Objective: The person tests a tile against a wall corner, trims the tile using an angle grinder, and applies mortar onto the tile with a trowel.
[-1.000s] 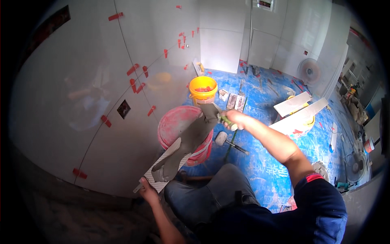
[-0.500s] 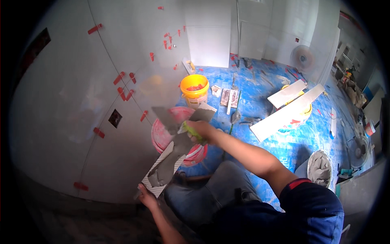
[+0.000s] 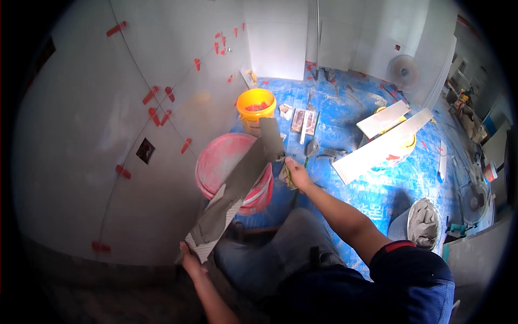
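A long, narrow tile strip (image 3: 233,209) slants up and to the right, its ribbed back largely covered with grey mortar (image 3: 216,218). My left hand (image 3: 192,261) is closed on its near end. At the far end, my right hand (image 3: 298,174) grips the green handle of a flat trowel, fingers wrapped round it. The trowel's grey blade (image 3: 271,137) lies over the strip's far end. Beneath the strip stands a pink-red bucket (image 3: 263,194) with a round, dusty pink top (image 3: 221,161).
A tiled wall with red clips (image 3: 152,96) rises close on my left. A yellow bucket (image 3: 256,100) holds red pieces. Right of it lies a notched-looking float (image 3: 304,122). Two more strips (image 3: 380,148) rest across a bucket. A mortar-filled bucket (image 3: 423,224) stands by my right elbow.
My right hand has swung right with the trowel, from over the middle of the strip to its far end. Mortar now covers more of the far part.
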{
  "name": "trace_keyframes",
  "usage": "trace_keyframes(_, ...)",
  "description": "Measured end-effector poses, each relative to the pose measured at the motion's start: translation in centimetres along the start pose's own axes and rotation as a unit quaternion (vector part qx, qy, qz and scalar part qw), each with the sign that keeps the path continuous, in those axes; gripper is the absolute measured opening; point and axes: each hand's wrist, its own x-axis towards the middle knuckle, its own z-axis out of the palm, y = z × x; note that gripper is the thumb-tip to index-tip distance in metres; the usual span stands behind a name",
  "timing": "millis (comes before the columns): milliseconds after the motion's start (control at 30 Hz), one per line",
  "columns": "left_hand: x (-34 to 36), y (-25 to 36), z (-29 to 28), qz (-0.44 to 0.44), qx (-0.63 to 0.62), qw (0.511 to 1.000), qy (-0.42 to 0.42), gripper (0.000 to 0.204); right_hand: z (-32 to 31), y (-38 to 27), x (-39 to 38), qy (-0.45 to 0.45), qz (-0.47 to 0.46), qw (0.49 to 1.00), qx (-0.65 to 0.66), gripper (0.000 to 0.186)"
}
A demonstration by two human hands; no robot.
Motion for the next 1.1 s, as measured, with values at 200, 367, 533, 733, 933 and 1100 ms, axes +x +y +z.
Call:
trace_keyframes(200,3.6,-1.1,-2.4,-0.069,0.041,0.997,-0.008,0.045,-1.6,0.7,-3.9,-0.017,-0.004,0.999,-0.039,0.039)
trace_keyframes(367,3.0,-2.8,-4.2,-0.091,0.015,0.996,0.006,0.044,-5.1,-0.3,-9.9,-0.016,0.057,0.992,-0.110,0.038)
trace_keyframes(533,1.5,-2.4,-3.4,-0.126,0.063,0.989,-0.034,0.041,-5.6,-7.9,-12.0,0.035,0.059,0.955,-0.289,0.046)
trace_keyframes(733,0.5,-3.3,-3.2,-0.115,-0.015,0.993,-0.022,0.043,-2.1,-10.4,-7.8,-0.010,-0.036,0.854,-0.520,0.047)
trace_keyframes(933,1.5,-3.1,-4.8,-0.114,-0.019,0.992,-0.053,0.044,-3.0,-10.4,-4.7,0.054,-0.029,0.848,-0.526,0.049)
trace_keyframes(1100,-0.2,-1.0,-2.4,-0.104,0.008,0.995,-0.001,0.046,-4.5,-11.4,-4.0,0.063,-0.017,0.816,-0.574,0.051)
